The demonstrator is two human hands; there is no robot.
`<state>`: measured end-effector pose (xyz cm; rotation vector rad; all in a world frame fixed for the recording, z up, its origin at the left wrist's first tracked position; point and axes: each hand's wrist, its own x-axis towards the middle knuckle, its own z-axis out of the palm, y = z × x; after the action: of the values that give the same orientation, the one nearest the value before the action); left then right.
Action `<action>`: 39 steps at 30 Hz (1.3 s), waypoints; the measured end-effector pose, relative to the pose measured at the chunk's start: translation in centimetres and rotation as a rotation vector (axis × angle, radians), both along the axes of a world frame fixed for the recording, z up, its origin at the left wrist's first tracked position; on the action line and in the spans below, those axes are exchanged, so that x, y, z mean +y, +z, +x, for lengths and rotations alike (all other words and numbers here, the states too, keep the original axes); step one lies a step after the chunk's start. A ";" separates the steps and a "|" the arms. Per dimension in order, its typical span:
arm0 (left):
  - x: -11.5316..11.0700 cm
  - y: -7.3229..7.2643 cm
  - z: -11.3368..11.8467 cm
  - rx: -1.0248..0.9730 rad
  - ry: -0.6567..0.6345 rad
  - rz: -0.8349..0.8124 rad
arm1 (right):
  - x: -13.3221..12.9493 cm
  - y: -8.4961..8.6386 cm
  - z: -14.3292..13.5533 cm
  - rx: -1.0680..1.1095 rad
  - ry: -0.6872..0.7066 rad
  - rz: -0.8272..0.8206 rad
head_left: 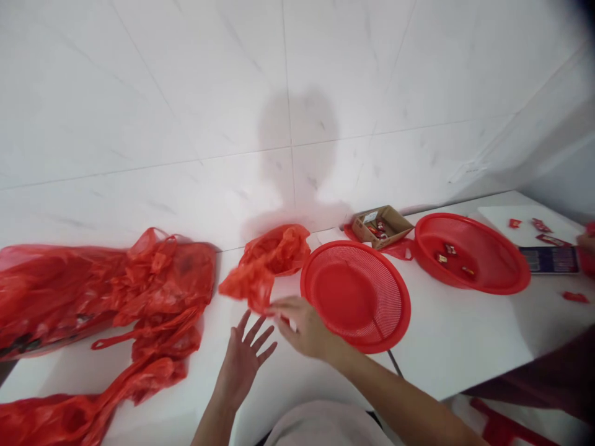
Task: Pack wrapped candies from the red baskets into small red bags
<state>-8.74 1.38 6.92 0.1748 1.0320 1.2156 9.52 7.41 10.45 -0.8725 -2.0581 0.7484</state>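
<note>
Leftward, a pile of red plastic bags [162, 279] sprawls over the table [297, 371], creased and overlapping, with dark shapes showing through at its far left; one bag trails toward the front. Next comes the left hand [242, 359], palm up and fingers spread, gripping nothing, its fingertips near the bag that the other hand has. That is the crumpled red bag [253, 285], slightly blurred, pinched at its lower end by the right hand [300, 322], whose fingers are closed on the plastic. As far as things have got, this one bag is in hand but bunched, not spread out, while a second bunched bag [288, 248] lies just behind it by the wall [186, 204]. Beside the right hand sits a red mesh basket [346, 291], its solid base showing; behind it, a small cardboard box [395, 224] holds some small packets. Further right, a red basin [493, 254] has a few wrapped pieces [450, 249] in it, and a person's hand [586, 243] is at the picture's edge. For movement, white tabletop shows between the pile and the basket; the wall bounds the back, the basket's rim looks tight against the right forearm, and the front edge runs close to the wearer's body.
</note>
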 end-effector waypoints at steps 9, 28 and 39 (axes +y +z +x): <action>0.8 -0.4 2.3 0.189 -0.039 -0.094 | -1.1 -4.0 13.7 -0.116 -0.252 -0.298; 5.4 -3.9 6.5 0.413 -0.530 -0.102 | 5.3 -11.6 37.4 -1.035 -1.036 -0.549; 7.3 -6.1 16.0 0.238 -0.829 0.124 | -3.2 -1.9 32.2 -0.970 -1.046 -0.197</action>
<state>7.28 8.72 0.81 0.7779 0.9368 0.5026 41.73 4.23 8.53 -2.4788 -1.7972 -0.1274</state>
